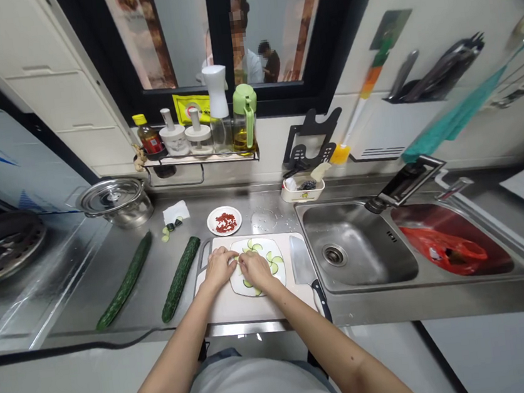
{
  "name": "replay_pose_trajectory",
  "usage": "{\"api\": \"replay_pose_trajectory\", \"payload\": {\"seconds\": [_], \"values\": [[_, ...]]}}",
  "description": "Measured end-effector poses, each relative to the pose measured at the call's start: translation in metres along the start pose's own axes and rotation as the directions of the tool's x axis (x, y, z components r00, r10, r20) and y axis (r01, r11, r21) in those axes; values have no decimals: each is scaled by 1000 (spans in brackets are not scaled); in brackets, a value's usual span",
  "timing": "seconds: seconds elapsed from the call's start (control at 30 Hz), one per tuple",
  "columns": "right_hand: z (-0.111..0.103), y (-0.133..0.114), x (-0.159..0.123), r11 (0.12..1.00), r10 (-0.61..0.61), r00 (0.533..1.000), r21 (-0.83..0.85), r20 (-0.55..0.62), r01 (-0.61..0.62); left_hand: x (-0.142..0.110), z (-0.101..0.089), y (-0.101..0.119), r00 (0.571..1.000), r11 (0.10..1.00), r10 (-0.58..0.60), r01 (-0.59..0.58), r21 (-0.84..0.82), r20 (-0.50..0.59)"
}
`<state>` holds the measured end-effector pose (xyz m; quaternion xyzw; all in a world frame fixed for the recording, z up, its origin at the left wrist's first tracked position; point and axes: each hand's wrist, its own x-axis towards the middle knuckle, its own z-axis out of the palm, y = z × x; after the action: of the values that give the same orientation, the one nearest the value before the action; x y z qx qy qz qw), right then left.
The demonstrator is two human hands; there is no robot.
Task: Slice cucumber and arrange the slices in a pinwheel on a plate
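Observation:
My left hand point(221, 267) and my right hand point(255, 270) meet over the left part of a squarish white plate point(278, 278). Their fingers are drawn together and the fingertips nearly touch; whatever is pinched there is too small and covered to make out. Thin cucumber slices point(274, 262) lie on the plate in curved, petal-like groups, partly hidden by my hands. Under the plate is a pale cutting board point(244, 312). A cleaver point(301, 261) with a black handle rests along its right side. Small red pieces point(225, 223) fill a little white dish point(210, 221) behind the board.
Two whole cucumbers point(181, 279) lie left of the board. Cucumber ends point(171, 226) sit by a white tissue point(176, 211), near a lidded steel pot point(123, 203). The double sink point(357, 242) is on the right, with a red plastic bag point(445, 251). Bottles line a shelf point(233, 155).

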<state>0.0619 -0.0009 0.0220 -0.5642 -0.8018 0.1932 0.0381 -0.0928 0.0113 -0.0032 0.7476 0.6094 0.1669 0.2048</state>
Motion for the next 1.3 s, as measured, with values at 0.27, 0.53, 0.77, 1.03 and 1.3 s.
{"api": "replay_pose_trajectory", "payload": {"seconds": [0.27,0.53,0.77,1.03,1.3], "values": [[8,4,-9,993,-89,996,-76,-16,87,-1,5,-5,1000,1000,-16,15,-23,-27],[12,6,-9,992,-84,996,-97,-20,82,-1,6,-4,999,999,-17,15,-44,-46],[13,4,-10,993,-83,996,-82,-23,80,-2,7,-6,998,996,-9,3,-87,-63],[12,2,-11,996,-64,998,-70,-17,62,-1,10,-8,997,994,-3,-6,-113,-77],[13,5,-10,995,-71,996,-67,-45,68,-1,11,-9,997,992,-8,0,-124,-70]]}}
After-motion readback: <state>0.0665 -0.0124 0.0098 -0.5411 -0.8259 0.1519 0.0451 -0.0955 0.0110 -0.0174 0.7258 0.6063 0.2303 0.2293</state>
